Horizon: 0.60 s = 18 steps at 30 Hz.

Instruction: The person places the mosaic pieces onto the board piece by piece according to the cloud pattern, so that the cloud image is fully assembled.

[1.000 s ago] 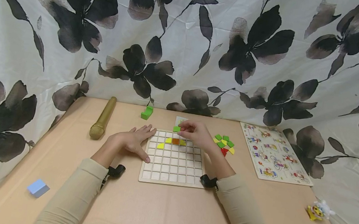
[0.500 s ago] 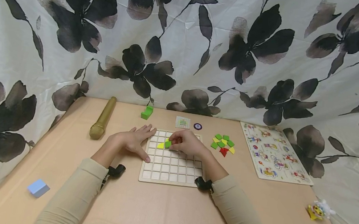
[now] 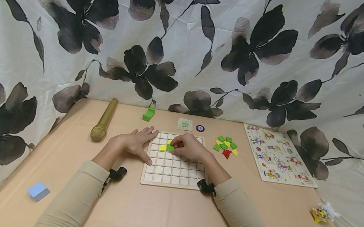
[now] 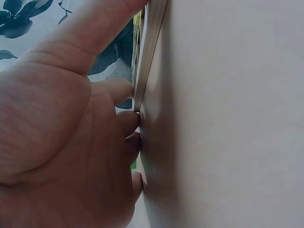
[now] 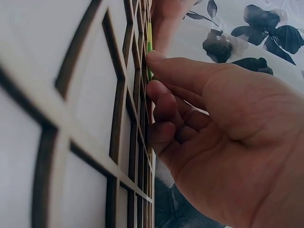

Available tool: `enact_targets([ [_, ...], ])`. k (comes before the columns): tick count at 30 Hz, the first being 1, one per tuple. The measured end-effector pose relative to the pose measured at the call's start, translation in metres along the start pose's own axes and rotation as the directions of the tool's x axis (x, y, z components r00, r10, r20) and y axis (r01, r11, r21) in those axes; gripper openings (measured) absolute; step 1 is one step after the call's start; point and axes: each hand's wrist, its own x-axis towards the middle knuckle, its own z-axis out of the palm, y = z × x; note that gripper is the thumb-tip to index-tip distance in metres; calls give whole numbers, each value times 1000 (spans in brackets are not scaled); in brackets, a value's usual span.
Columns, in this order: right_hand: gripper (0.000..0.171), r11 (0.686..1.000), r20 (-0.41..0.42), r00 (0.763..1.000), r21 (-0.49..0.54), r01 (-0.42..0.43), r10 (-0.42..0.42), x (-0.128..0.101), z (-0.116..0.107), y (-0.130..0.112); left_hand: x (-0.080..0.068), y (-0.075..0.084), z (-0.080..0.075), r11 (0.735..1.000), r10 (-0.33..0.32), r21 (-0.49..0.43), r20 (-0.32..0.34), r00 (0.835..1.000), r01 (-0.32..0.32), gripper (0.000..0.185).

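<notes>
The right hand [image 3: 187, 147] is pinching a green tile [image 3: 170, 147] down onto the wooden grid board [image 3: 174, 170], just beside a yellow tile [image 3: 163, 147]. The left hand [image 3: 135, 142] is lying open and flat, its fingers touching the board's left edge on the table [image 3: 158, 211].

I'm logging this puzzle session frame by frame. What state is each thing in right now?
Grid board: flat on the table, mostly empty cells.
Green tile: on the board, under the right hand's fingertips.
Yellow tile: seated in a cell, beside the green tile.
Right hand: fingers curled, pressing the green tile.
Left hand: flat, steadying the board's left edge.
Loose tiles: piled right of the board.
Gold microphone: lying untouched.
</notes>
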Motion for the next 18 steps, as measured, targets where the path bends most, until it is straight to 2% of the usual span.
enact_targets([
  [7, 29, 999, -58, 998, -45, -1, -2, -4, -10, -7, 1, 0, 1, 1000, -4, 0, 5, 1000, 4, 133],
  [12, 31, 997, -132, 989, -64, 53, -61, -15, -35, -20, 0, 2, 0, 1000, -2, -1, 9, 1000, 2, 132],
  [15, 31, 997, -183, 981, -58, 54, -64, -25, -53, -24, 0, 2, -1, 1000, 1, 1, 11, 1000, -1, 133],
  [18, 32, 998, -247, 968, -67, 21, -37, -36, -69, -23, -1, 2, -1, 1000, 5, -1, 9, 1000, -5, 133],
])
